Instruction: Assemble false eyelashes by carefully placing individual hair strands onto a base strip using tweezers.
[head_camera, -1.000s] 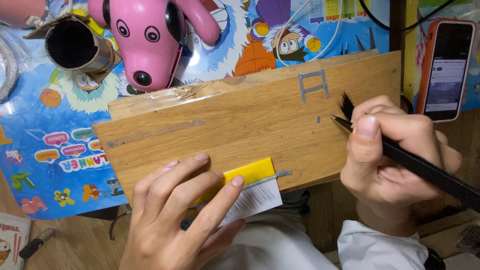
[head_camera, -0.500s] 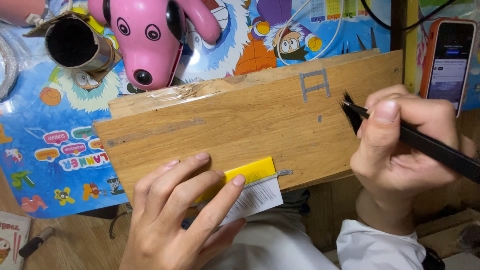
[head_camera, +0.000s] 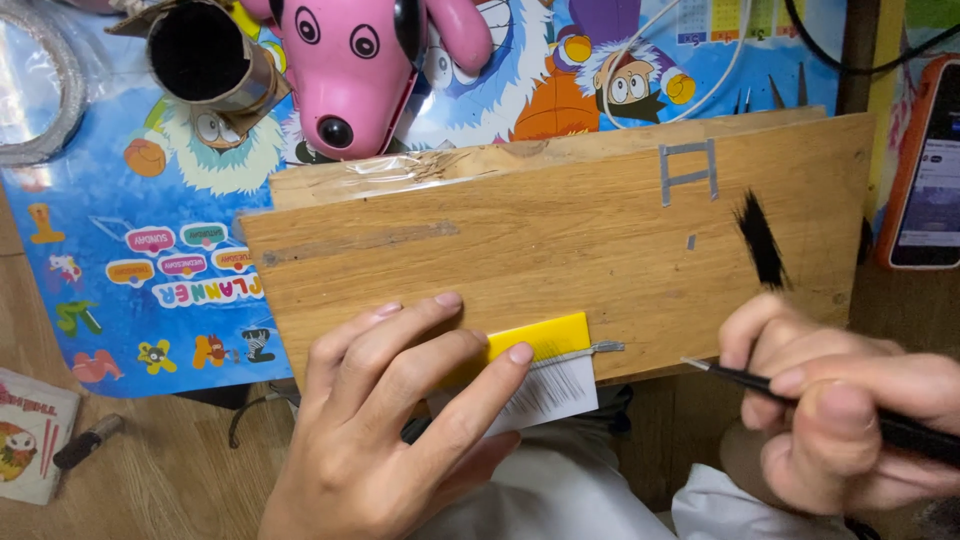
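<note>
A wooden board (head_camera: 560, 250) lies across the middle of the frame, tilted slightly, its near edge toward the person. A small yellow piece (head_camera: 545, 338) sits on that near edge at lower centre, with a white card bearing fine dark strokes (head_camera: 552, 392) just below it and a thin grey strip along its right end. The left hand (head_camera: 400, 430) presses flat over the yellow piece, fingers spread, pinning it to the board rather than gripping it. The right hand (head_camera: 840, 420), at lower right, is clenched around a slim black tool (head_camera: 800, 395) whose fine point aims left toward the yellow piece, near but apart from it.

Judgement: the step in hand appears to be fine work at the yellow piece's right end; the next move would call for a steady, short approach of the tip while the left hand keeps the piece from sliding.

A black brush-like smear (head_camera: 760, 240) and a grey mark (head_camera: 688, 172) sit upper right on the board. A pink toy dog (head_camera: 350, 70) and a cardboard tube (head_camera: 205, 60) stand upper left, a phone (head_camera: 925, 165) at the right edge.

The tool's rear end is cut off; its kind cannot be told.
</note>
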